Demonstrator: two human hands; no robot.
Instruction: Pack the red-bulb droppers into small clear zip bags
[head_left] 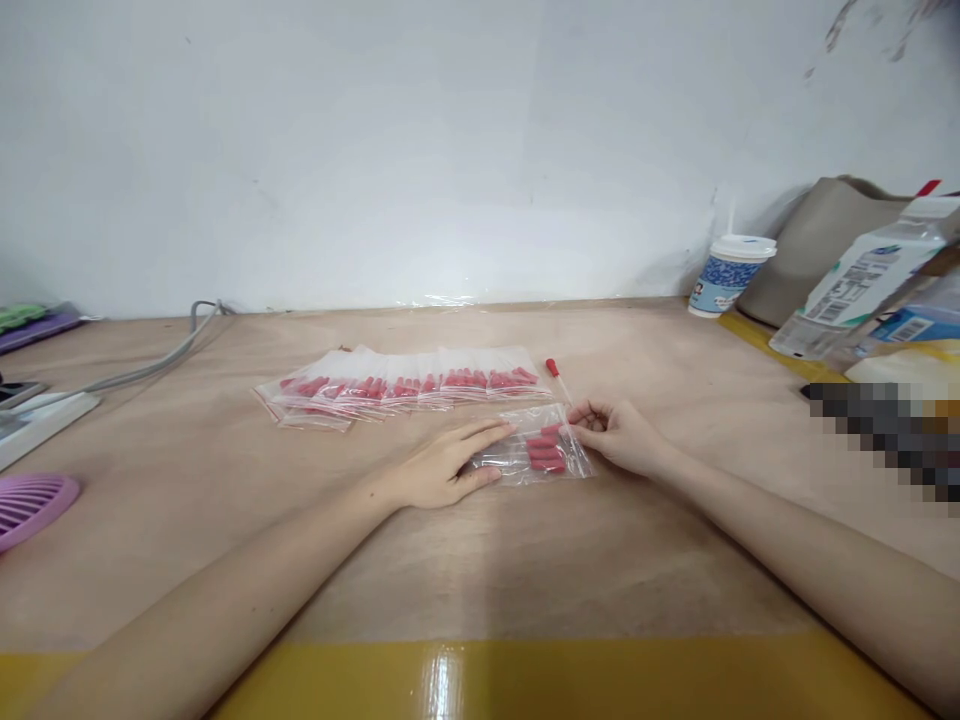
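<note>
A clear plastic bag [499, 462] lies on the table in front of me, with several red rubber-looking tubes [546, 452] inside it. My left hand [450, 463] rests on the bag's left part, fingers spread and flat. At the bag's right edge, the thumb and forefinger of my right hand [611, 433] are pinched together on the plastic. Just beyond those fingers is a thin dropper [553, 369] with a red bulb; its pale stem runs down toward my right hand, and its lower end is hidden.
A row of overlapping zip bags [405, 385] with red pieces lies behind my hands. At right stand a paper cup [731, 275], a plastic bottle [862, 280] and a grey bin [802, 240]. A grey cable [165, 360] and a purple slatted object [37, 505] are at left.
</note>
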